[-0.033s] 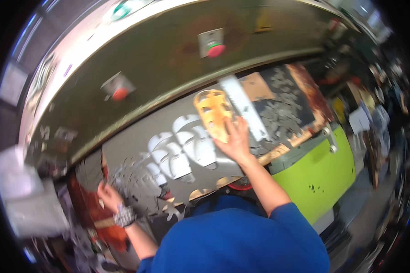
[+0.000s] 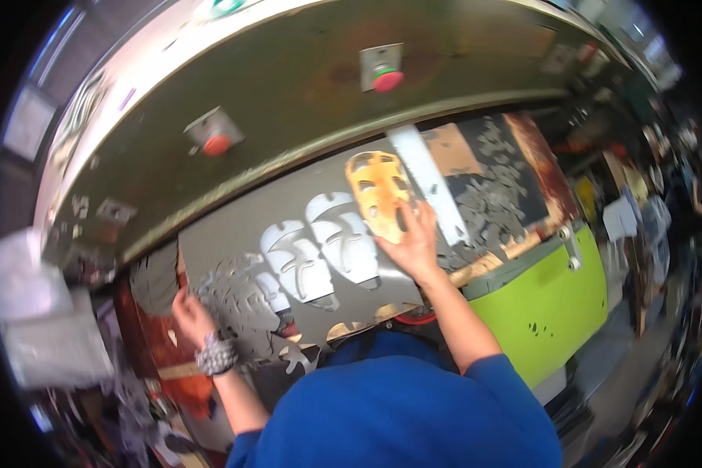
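Up on the far right of the grey sheet (image 2: pixel 234 234), the right hand (image 2: pixel 415 243) presses flat against the orange cutting die (image 2: pixel 378 191). Nearer and left, the left hand (image 2: pixel 191 314) pinches the sheet's cut-out edge.

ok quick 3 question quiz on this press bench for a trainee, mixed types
1. True or false: the right hand rests on the orange die.
2. Multiple choice: how many red buttons show on the press head above the grey sheet? A) one B) two C) four
3. Fill in: the left hand lies at the sheet's ___ end, by the grey scraps.

Key: 1 true; 2 B, one button on the left and another further right; 3 left.
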`<action>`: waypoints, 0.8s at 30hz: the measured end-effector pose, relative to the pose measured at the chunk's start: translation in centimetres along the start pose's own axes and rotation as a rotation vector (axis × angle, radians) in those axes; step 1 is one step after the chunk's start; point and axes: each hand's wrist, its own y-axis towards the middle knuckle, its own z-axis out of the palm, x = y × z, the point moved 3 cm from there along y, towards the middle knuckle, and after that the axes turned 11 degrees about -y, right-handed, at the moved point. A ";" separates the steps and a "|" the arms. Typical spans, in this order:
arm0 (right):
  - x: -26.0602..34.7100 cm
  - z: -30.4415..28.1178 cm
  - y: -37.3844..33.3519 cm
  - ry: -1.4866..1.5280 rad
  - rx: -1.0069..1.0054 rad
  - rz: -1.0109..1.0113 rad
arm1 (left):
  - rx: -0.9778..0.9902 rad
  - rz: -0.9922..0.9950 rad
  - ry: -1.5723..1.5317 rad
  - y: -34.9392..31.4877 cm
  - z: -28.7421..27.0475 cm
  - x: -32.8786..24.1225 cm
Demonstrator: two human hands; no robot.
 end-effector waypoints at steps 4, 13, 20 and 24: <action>-1.3 -1.4 1.0 0.322 0.076 0.261 | 0.455 -0.031 -0.200 -2.4 12.8 -8.7; -3.9 -3.9 3.3 1.271 0.121 0.841 | 1.175 -0.338 -0.431 -8.5 33.3 -21.8; -8.0 -4.7 3.8 1.763 0.049 0.863 | 0.835 -0.633 -0.833 -1.2 33.8 -23.1; -12.9 -9.5 1.6 0.894 -0.356 0.700 | 0.503 -0.360 -0.944 12.6 23.3 -23.0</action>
